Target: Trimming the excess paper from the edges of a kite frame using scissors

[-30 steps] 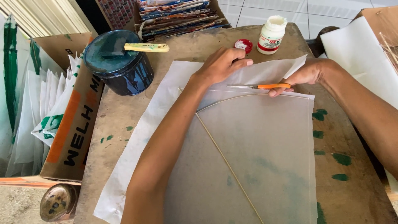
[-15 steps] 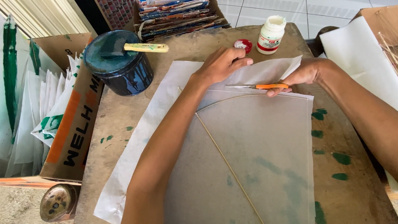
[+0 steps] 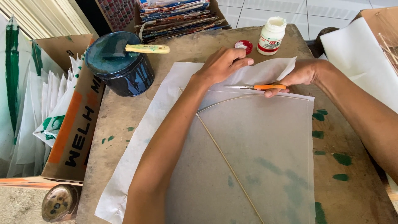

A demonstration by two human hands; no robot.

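Fingers (image 3: 240,62) of the left hand (image 3: 222,64) lie stretched flat and together, pressing down the upper edge of a thin white paper sheet (image 3: 265,137); they grip nothing. Just to their right, the right hand (image 3: 300,74) has its fingers (image 3: 271,92) curled shut around the orange handle of a pair of scissors (image 3: 257,87), whose slim metal blades point left toward the left hand and lie across the paper just below the left fingertips. Below both sets of fingers the sheet spreads over a wider white sheet on the worn tabletop (image 3: 348,166), with a thin bamboo stick (image 3: 228,161) running diagonally down from beneath the left wrist and a curved stick (image 3: 248,98) arching just under the scissors. A loose paper flap (image 3: 269,70) rises between the two hands. Beyond the left fingertips sit a small red cap (image 3: 243,45) and, a little to its right, a white glue bottle (image 3: 271,35). Well off to the left of the fingers stands a dark blue tin (image 3: 120,66) with a brush (image 3: 145,49) resting across its lid, and farther left a cardboard box (image 3: 74,128) holds folded white papers.
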